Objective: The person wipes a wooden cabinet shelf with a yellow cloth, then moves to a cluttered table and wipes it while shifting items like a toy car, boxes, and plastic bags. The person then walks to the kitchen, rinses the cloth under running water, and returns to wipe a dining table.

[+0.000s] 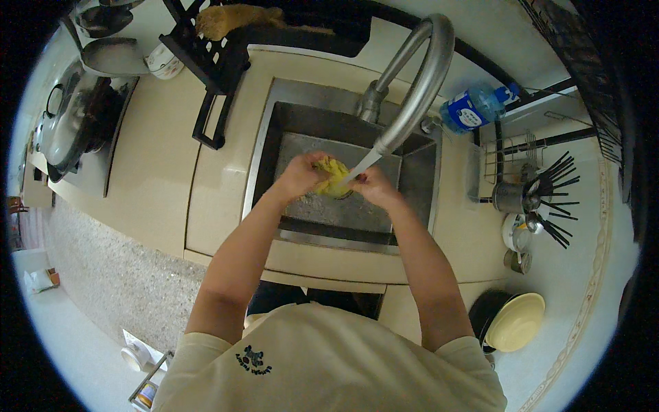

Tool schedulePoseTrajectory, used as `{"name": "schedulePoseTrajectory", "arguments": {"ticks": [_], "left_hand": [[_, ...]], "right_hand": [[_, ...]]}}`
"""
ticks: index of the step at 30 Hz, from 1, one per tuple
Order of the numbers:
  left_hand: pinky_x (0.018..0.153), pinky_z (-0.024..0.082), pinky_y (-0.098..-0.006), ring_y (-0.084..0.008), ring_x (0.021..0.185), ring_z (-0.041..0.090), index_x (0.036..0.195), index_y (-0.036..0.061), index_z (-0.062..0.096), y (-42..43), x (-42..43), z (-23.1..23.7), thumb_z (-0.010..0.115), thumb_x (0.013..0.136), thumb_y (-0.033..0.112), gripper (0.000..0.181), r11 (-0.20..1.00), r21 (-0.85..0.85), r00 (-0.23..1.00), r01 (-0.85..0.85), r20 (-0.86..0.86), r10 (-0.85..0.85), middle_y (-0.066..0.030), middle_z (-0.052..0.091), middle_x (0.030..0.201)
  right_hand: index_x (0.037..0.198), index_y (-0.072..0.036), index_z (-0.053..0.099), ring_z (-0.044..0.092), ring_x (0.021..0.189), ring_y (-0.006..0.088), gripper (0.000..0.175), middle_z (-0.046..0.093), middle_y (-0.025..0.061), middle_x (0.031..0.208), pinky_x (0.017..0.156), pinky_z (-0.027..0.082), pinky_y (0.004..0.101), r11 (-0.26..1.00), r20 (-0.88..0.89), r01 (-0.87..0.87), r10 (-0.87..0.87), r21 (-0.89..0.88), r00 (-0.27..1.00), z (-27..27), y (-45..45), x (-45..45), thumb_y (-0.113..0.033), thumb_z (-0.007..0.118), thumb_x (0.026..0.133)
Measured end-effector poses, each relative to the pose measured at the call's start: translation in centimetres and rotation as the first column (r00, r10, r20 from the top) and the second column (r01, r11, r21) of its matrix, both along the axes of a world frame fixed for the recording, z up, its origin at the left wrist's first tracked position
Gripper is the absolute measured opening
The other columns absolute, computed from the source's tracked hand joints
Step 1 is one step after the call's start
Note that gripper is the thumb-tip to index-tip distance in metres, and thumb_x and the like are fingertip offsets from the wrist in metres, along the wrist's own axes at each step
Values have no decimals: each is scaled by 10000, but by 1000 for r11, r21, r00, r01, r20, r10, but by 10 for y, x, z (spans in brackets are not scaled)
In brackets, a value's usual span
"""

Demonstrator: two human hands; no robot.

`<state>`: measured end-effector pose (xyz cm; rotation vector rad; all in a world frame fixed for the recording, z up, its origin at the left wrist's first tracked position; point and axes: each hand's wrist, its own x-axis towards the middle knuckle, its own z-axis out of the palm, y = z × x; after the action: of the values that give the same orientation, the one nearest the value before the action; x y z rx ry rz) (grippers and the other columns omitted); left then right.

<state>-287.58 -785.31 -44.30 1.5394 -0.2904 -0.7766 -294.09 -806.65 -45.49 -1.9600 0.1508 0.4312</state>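
Observation:
A crumpled yellow cloth (332, 176) is stretched between both hands over a stainless steel sink (355, 221). My left hand (305, 175) grips its left side, fingers curled into the folds. At the cloth's right edge, my right hand (377, 186) pinches it near a small dark patch. Water (363, 166) runs from the curved metal faucet (437, 62) onto the cloth, close to the right fingers. Wet spots and bits of foam or debris lie on the sink floor beneath. The fingertips are partly hidden by the cloth.
A blue pump bottle (471, 109) stands behind the sink's right corner. Farther right, a metal holder (507, 197) carries several chopsticks and spoons. A black rack (216, 82) occupies the back left counter. On the far left sits a lidded pan (69, 126). Yellow basin (516, 322) at lower right.

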Motion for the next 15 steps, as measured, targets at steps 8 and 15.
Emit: {"name": "schedulePoseTrajectory", "arguments": {"ticks": [8, 15], "left_hand": [[695, 503, -290, -155, 749, 648, 981, 36, 692, 51, 7, -27, 599, 785, 42, 217, 908, 274, 836, -318, 533, 131, -113, 691, 864], [750, 502, -281, -98, 819, 597, 1001, 9, 648, 16, -9, 1, 586, 808, 15, 202, 957, 120, 955, -265, 169, 243, -63, 656, 923]], "right_hand": [[993, -39, 650, 600, 739, 143, 253, 656, 43, 820, 704, 486, 292, 985, 141, 114, -132, 127, 981, 24, -20, 4, -211, 708, 817], [1059, -36, 622, 590, 962, 141, 292, 639, 50, 1037, 823, 472, 282, 971, 139, 124, -154, 204, 978, 28, 36, 11, -207, 700, 836]]}}
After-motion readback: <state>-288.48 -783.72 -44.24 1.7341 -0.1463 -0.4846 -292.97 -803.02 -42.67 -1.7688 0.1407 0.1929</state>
